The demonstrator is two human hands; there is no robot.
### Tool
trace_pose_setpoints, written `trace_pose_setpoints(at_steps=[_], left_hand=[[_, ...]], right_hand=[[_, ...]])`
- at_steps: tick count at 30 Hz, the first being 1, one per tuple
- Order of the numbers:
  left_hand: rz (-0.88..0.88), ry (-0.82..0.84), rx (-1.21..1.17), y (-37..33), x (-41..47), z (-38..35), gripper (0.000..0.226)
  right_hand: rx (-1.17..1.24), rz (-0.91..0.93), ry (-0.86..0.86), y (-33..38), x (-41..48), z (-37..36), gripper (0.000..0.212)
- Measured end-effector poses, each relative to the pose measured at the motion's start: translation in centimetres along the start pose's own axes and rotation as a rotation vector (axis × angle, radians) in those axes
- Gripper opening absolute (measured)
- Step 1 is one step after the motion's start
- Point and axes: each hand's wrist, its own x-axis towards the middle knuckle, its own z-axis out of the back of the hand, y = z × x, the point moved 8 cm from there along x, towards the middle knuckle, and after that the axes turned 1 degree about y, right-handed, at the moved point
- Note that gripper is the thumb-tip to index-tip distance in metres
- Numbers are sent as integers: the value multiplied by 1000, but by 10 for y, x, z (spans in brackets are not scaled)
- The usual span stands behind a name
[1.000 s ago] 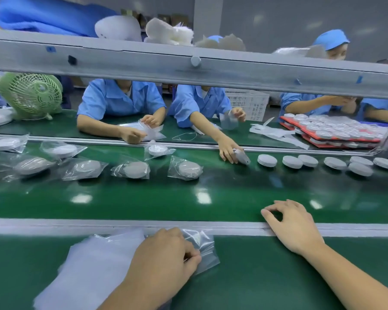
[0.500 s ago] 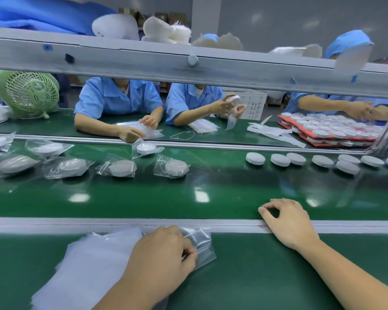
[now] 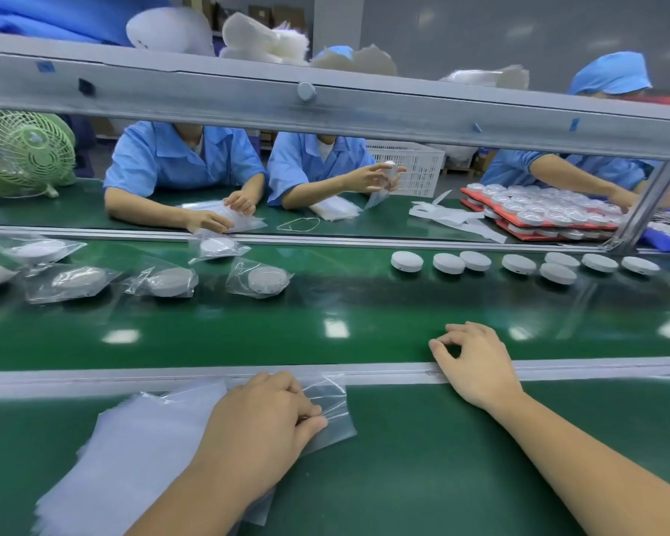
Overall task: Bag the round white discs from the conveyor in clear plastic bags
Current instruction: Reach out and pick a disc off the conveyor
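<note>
My left hand (image 3: 262, 421) lies on a pile of clear plastic bags (image 3: 132, 454) on the near green table and pinches the top bag (image 3: 331, 404) between thumb and fingers. My right hand (image 3: 476, 363) rests on the grey rail at the conveyor's near edge, fingers loosely curled, holding nothing. Several bare round white discs (image 3: 407, 261) lie in a row on the far right of the green conveyor belt (image 3: 325, 303). Several bagged discs (image 3: 265, 280) lie on the belt's left half.
A grey metal beam (image 3: 325, 106) crosses overhead. People in blue shirts (image 3: 182, 160) work across the belt. Red trays of discs (image 3: 538, 214) sit far right, a green fan (image 3: 24, 152) far left, a white crate (image 3: 410, 168) behind.
The bare and bagged discs have drifted left along the belt. A person opposite drew a hand back from the belt and now holds a disc up. My hands have barely moved.
</note>
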Motion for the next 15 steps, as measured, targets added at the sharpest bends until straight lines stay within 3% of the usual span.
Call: trace_pose_setpoints(at_steps=[15], left_hand=[[22,12,19,-2,0,-1,36]], right_hand=[[-4,-7,-5,3,-6,4,33]])
